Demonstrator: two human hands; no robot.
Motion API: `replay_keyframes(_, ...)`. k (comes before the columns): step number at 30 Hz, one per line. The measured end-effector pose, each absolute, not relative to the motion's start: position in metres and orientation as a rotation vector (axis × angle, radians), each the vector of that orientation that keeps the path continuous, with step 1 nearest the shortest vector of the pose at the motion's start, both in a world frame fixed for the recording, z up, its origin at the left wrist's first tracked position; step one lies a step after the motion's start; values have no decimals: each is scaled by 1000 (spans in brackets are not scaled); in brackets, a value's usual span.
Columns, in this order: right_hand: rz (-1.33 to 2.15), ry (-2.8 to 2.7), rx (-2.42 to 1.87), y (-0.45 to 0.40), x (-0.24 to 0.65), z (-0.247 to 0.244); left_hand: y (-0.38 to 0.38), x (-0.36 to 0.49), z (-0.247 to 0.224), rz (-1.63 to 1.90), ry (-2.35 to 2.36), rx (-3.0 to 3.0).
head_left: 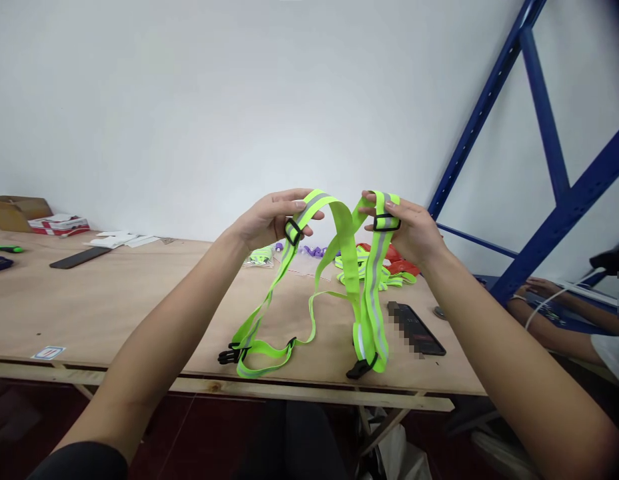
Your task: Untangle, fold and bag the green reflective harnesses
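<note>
A neon yellow-green strap harness (345, 243) with grey reflective stripes hangs between my hands above the wooden table. My left hand (277, 217) pinches one strap beside a black slider buckle (293, 232). Near another black slider (387, 223), my right hand (407, 223) grips the other strap between thumb and fingers. The lower loops hang by the table's front edge, with a black clip (231, 355) at the left end and a second black clip (360, 369) at the right.
Behind the harness lie more green straps (359, 267), red material (407, 260) and a bagged bundle (260, 257). A phone (420, 330) lies at right. Cardboard box (19, 212), papers and a dark strip are at left. Blue rack (544, 233) and another person's arms (554, 327) are at right.
</note>
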State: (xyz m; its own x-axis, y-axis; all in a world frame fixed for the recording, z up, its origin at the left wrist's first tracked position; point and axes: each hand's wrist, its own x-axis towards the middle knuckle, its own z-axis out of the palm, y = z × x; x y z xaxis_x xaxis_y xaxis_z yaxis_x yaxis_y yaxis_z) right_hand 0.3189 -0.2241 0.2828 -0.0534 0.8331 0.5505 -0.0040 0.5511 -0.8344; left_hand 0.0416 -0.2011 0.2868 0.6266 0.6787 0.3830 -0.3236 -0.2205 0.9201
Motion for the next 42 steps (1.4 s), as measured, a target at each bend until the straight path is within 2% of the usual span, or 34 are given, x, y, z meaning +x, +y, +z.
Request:
replay_keyframes(8, 790, -1505, -660, -224, 306, 294, -196, 86, 263, 508, 455, 1500)
replay_keyframes(12, 789, -1508, -676, -228, 306, 297, -186, 89, 273, 801, 389, 1560)
replay_keyframes(15, 812, -1459, -681, -228, 314, 300, -180, 80, 299, 1138, 349, 1563)
replay_keyframes(19, 870, -1458, -712, -225, 327, 303, -180, 69, 332, 1324, 341, 1602)
replay_keyframes(29, 690, -1391, -721, -226, 340, 320, -199, 40, 349, 1383, 374, 1667)
replay_keyframes(42, 647, -1330, -647, -262, 351, 328, -221, 5, 336, 1296, 22, 1742)
